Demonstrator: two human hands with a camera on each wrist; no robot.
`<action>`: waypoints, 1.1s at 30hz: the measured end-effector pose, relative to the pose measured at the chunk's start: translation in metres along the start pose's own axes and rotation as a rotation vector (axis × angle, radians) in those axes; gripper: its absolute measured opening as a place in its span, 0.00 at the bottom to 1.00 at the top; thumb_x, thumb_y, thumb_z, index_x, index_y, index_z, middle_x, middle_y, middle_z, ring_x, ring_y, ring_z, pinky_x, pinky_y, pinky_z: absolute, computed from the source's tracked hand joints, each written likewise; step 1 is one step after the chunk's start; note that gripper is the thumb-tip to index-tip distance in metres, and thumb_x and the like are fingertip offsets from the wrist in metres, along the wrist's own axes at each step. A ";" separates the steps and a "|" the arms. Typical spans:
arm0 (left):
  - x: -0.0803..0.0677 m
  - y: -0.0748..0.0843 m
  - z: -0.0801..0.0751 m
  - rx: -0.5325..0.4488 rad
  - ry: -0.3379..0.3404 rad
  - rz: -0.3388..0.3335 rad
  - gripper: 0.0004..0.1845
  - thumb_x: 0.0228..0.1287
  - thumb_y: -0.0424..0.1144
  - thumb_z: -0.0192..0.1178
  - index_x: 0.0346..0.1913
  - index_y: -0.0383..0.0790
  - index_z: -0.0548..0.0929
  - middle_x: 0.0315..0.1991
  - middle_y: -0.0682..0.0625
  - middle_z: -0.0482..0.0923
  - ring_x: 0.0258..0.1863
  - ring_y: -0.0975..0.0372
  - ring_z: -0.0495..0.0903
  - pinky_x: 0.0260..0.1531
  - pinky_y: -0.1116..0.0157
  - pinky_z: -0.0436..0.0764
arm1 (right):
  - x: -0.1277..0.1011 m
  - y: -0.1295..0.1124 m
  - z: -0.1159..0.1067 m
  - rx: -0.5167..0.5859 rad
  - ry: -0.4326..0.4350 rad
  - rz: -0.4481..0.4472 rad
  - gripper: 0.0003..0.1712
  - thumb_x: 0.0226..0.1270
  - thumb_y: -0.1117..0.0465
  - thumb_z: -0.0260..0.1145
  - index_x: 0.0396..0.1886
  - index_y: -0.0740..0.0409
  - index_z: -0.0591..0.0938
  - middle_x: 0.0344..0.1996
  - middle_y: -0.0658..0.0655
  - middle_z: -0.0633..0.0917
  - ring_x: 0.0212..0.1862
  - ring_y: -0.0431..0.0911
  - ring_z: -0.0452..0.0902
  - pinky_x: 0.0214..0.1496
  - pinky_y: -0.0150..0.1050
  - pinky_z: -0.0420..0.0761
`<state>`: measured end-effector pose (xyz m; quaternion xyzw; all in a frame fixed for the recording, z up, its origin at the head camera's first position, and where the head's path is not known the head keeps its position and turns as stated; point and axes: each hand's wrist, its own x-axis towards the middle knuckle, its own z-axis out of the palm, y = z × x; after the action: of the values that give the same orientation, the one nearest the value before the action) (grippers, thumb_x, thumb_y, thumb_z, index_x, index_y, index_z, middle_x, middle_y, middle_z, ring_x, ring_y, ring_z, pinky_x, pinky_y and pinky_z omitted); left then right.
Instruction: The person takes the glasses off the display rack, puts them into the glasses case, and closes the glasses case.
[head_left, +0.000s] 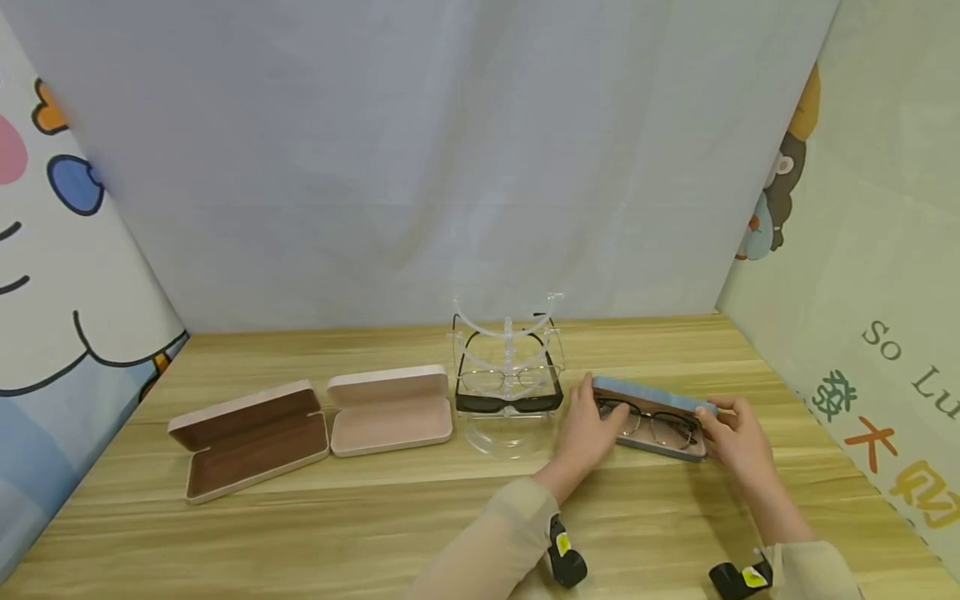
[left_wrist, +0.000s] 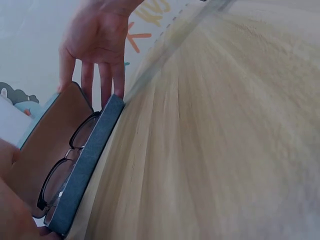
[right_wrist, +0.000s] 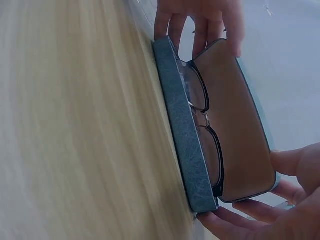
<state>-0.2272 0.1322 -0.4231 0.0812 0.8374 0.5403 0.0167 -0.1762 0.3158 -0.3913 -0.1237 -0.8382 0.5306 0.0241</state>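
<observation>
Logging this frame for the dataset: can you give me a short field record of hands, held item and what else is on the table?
left hand: holds left end of blue case
right hand: holds right end of blue case
blue case: half open, on wooden table
glasses: dark-framed, lying inside blue case
clear stand: two pairs of glasses hung on it
brown-lined case: open, at left
pink case: open, beside it

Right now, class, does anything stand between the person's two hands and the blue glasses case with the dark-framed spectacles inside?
Nothing visible does. The left hand and right hand already touch opposite ends of the half-open blue glasses case holding the dark-framed spectacles. The clear acrylic display stand stands beside it, apart.
</observation>
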 end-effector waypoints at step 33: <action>-0.001 -0.002 -0.001 -0.044 0.122 -0.004 0.28 0.62 0.50 0.55 0.61 0.36 0.70 0.57 0.44 0.71 0.59 0.51 0.69 0.58 0.56 0.69 | 0.009 0.024 -0.003 0.070 0.017 0.019 0.32 0.63 0.42 0.55 0.58 0.58 0.63 0.62 0.74 0.60 0.41 0.35 0.76 0.36 0.32 0.80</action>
<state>-0.2264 0.1305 -0.4246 0.0462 0.8248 0.5626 -0.0314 -0.1795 0.3305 -0.4125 -0.1350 -0.8176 0.5589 0.0304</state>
